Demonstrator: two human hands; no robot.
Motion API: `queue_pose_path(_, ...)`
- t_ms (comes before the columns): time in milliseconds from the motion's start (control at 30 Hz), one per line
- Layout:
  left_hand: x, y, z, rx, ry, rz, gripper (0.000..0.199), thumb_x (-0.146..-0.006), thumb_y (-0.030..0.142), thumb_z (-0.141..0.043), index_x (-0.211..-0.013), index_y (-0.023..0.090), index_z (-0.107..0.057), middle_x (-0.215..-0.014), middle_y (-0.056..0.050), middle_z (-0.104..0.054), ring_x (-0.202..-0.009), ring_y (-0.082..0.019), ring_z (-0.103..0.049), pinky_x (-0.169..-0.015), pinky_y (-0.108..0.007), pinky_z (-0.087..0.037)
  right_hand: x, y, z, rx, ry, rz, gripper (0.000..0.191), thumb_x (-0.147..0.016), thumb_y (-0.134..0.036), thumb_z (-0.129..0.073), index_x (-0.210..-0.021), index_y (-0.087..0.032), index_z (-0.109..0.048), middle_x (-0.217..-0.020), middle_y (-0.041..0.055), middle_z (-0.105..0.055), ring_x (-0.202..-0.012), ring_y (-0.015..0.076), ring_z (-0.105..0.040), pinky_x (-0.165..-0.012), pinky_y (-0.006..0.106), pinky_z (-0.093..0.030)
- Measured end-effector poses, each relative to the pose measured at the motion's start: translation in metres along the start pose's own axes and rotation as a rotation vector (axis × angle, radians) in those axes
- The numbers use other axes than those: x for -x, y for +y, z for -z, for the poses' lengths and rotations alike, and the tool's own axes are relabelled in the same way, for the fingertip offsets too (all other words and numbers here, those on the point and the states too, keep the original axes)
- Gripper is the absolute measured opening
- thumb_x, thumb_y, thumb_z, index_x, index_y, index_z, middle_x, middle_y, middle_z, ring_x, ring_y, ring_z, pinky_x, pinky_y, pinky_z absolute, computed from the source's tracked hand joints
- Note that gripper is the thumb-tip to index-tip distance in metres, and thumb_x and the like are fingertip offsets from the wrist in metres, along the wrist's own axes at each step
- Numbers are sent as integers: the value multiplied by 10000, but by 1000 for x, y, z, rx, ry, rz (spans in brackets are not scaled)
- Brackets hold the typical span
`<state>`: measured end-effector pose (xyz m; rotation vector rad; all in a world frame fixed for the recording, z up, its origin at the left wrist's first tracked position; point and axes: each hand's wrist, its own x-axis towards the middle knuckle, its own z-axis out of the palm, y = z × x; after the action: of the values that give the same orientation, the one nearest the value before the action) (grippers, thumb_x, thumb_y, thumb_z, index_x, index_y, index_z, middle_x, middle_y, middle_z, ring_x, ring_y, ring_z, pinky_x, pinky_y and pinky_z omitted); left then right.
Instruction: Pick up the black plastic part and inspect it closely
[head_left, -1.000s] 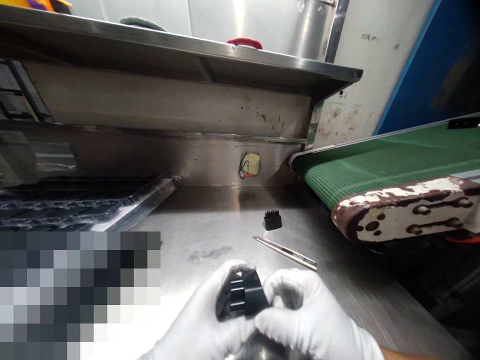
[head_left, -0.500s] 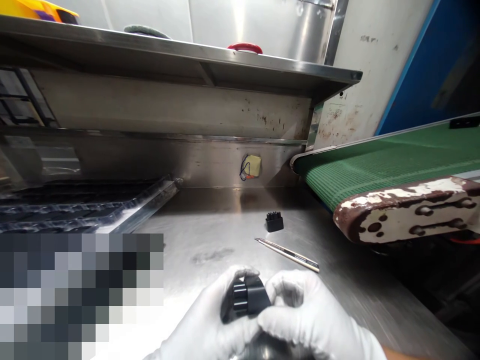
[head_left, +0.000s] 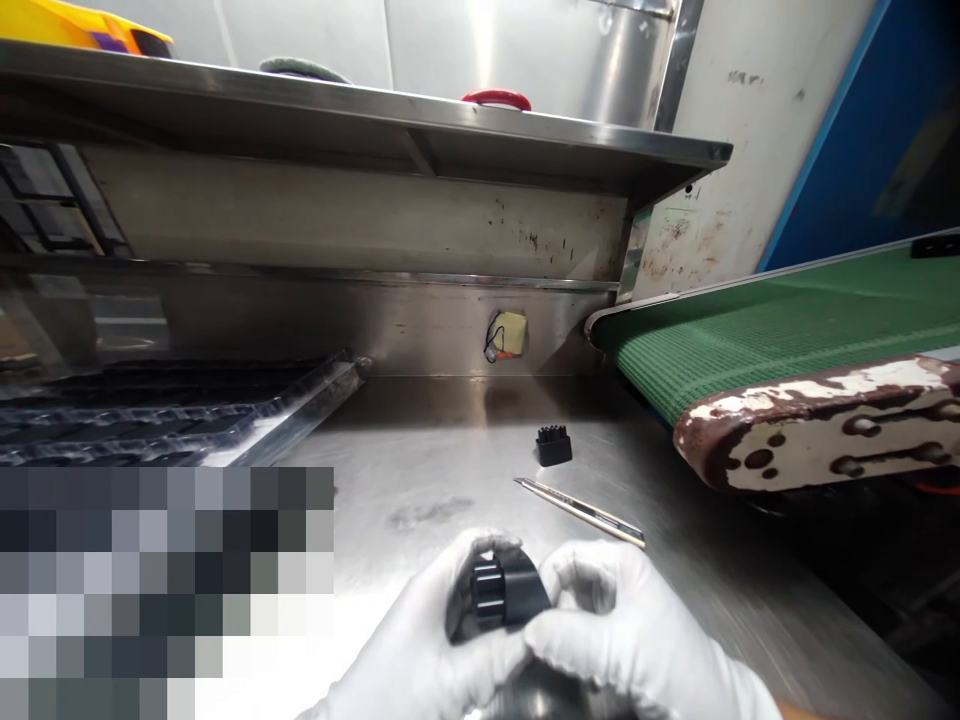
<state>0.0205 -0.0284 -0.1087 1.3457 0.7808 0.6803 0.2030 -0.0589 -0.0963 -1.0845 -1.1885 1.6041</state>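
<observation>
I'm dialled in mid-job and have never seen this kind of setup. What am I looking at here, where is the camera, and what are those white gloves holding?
There is no machine arm here: a person works with two hands in white gloves. The single camera sits on the person's head and looks forward and down, so the hands appear at the bottom edge.

The left hand and the right hand together grip a small black plastic part with ridges on one side, held just above a steel table.

On the table beyond the hands lie a thin metal tool, possibly tweezers or a blade, and a second small black part. To the right, a green conveyor belt ends over the table. At the left are dark trays; a blurred patch covers the area below them. A steel shelf runs overhead.
</observation>
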Motion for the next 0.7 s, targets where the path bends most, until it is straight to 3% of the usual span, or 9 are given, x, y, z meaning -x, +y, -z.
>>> queue_pose_path(233,2,7,-11,25,220,-64,722,-598,355,-920,-1162,231,-487,-1107,-47,-621,-1046,-242,-614,-898,-352,-518,2,1,-1,0,-17,21,216,-702,-210,-756,-663,-139,-556,-625,-13,-555,-558,90,-480,-548,224,-351)
queue_pose_path(367,6,10,-15,77,204,-55,712,-633,335,-907,-1181,242,-462,-1108,-45,-617,-1030,-235,-627,-868,-341,-536,2,5,-1,-18,-11,34,232,-687,-234,-768,-657,-138,-559,-647,15,-589,-585,126,-528,-565,247,-372)
queue_pose_path(533,9,7,-12,74,166,-136,633,-714,329,-857,-1200,273,-456,-1104,-22,-621,-1054,-226,-625,-879,-318,-558,2,6,-1,50,28,12,190,-633,-197,-741,-655,-147,-559,-589,-25,-492,-550,96,-406,-534,244,-296)
queue_pose_path(700,9,0,-2,28,101,-182,651,-759,357,-815,-1267,293,-414,-1159,-42,-610,-1032,-233,-640,-877,-319,-568,2,2,-6,108,31,18,123,-608,-212,-678,-660,-140,-593,-592,-11,-487,-554,104,-401,-529,251,-281)
